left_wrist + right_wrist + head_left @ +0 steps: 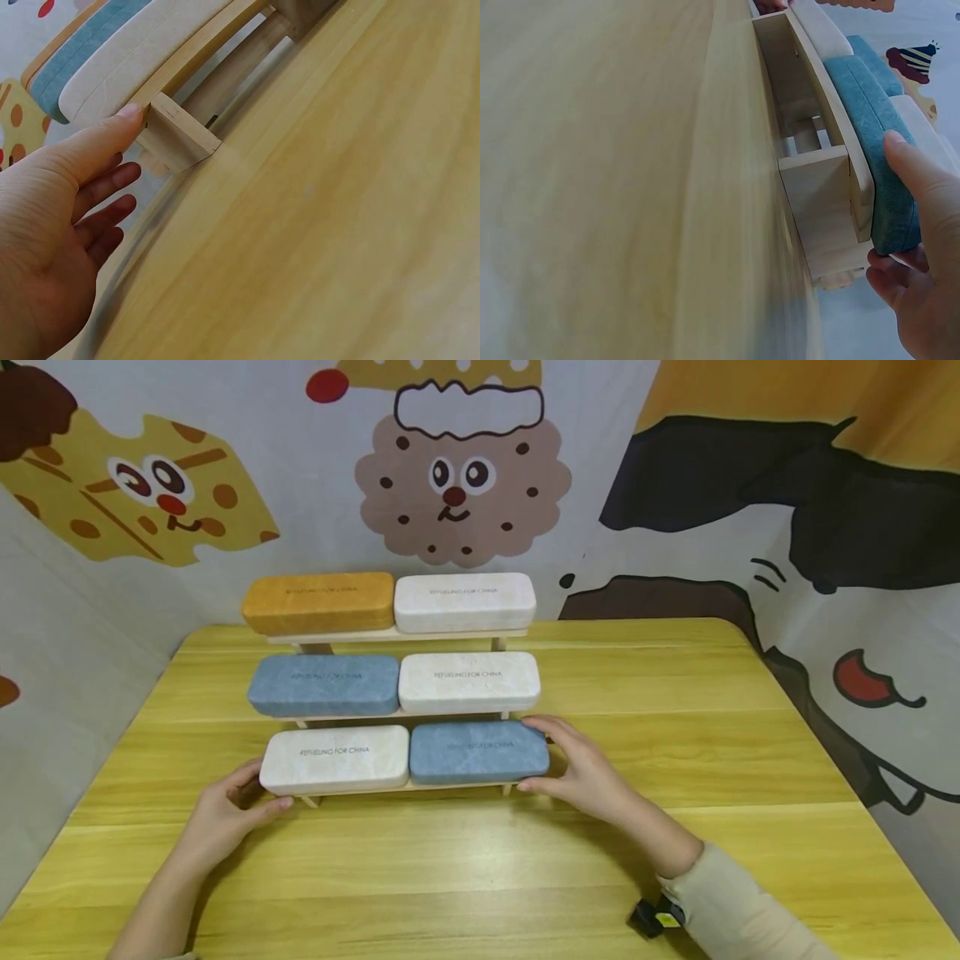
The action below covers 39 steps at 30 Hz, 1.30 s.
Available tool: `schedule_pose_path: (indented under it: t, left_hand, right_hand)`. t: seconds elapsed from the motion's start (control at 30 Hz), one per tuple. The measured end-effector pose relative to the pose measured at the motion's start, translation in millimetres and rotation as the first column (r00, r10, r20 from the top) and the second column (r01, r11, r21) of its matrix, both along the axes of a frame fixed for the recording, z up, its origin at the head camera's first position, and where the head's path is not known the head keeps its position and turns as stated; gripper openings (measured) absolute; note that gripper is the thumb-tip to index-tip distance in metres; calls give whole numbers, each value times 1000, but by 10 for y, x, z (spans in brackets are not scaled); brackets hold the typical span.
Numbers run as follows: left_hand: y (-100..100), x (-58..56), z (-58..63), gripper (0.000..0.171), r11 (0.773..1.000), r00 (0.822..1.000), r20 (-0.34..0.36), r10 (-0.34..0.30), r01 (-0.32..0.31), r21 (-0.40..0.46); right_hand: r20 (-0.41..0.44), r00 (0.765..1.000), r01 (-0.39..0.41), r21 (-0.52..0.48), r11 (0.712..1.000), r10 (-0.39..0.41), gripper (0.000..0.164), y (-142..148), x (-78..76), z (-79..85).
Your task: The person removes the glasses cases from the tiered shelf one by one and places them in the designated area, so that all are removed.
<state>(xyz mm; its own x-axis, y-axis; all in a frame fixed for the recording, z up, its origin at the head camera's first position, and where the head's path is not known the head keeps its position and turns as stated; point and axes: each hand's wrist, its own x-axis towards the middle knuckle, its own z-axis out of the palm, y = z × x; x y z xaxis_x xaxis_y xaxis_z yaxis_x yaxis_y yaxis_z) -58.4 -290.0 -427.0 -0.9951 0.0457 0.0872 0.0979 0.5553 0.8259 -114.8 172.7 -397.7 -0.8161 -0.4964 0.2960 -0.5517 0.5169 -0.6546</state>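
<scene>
On the bottom tier of a wooden stepped rack [810,180] lie a cream glasses case [335,760] at left and a blue glasses case [480,752] at right, both closed. My left hand [225,814] is at the cream case's outer end. Its thumb tip touches the rack's front corner, its other fingers spread loosely behind, as the left wrist view shows. My right hand [581,768] holds the blue case's right end, thumb on the front face and fingers around the end; some fingertips are hidden.
A blue case [324,685] and a cream case [469,682] lie on the middle tier. An orange case [318,603] and a white case [465,602] lie on top. Behind the wooden table [450,877] hangs a cartoon-printed cloth [300,468]. A black device [654,918] is by the right sleeve.
</scene>
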Motion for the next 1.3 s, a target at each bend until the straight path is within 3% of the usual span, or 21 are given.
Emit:
schedule_pose_path:
  t: [0.6,1.0,1.3]
  left_hand:
    - [12,2,-13,63,999,1000,-8,-5,6,33]
    - [8,-5,-27,62,1000,1000,-8,-7,7,20]
    - [13,-1,-1,61,1000,1000,1,-5,5,5]
  right_hand:
    - [8,1000,30,-66,997,-30,84,-106,-3,-4]
    - [71,993,99,-75,992,-94,82,-126,33,1]
    - [57,992,119,-88,989,-114,82,-79,64,-6]
